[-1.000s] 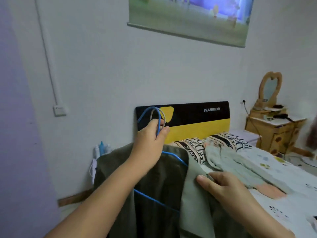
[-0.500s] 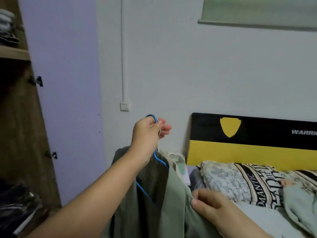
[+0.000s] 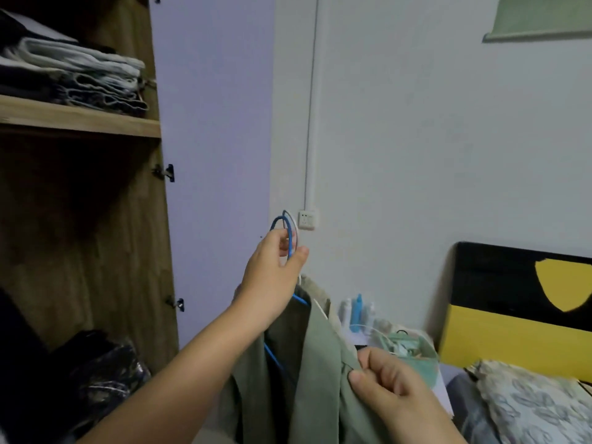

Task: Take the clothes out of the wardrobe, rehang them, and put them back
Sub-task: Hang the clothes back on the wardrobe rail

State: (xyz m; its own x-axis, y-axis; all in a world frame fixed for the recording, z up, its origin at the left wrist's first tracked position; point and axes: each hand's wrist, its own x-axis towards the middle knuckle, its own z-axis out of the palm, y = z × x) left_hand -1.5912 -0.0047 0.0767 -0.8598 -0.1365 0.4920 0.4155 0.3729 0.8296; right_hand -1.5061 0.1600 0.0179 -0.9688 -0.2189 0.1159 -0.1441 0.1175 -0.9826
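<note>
Left hand (image 3: 274,277) grips the wire hanger hooks (image 3: 286,230), right hand (image 3: 389,384) pinches the olive garments (image 3: 315,373); soft, light, likely slide-prone, best carried by hooks.

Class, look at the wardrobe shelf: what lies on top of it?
On the wardrobe shelf lies a stack of folded clothes, grey and dark. How many pieces, and whatever sits behind them, stays hidden.

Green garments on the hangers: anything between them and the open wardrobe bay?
Nothing visible. The left hand holds the hanger hooks beside the open door; the bay under the shelf looks open, though dark.
</note>
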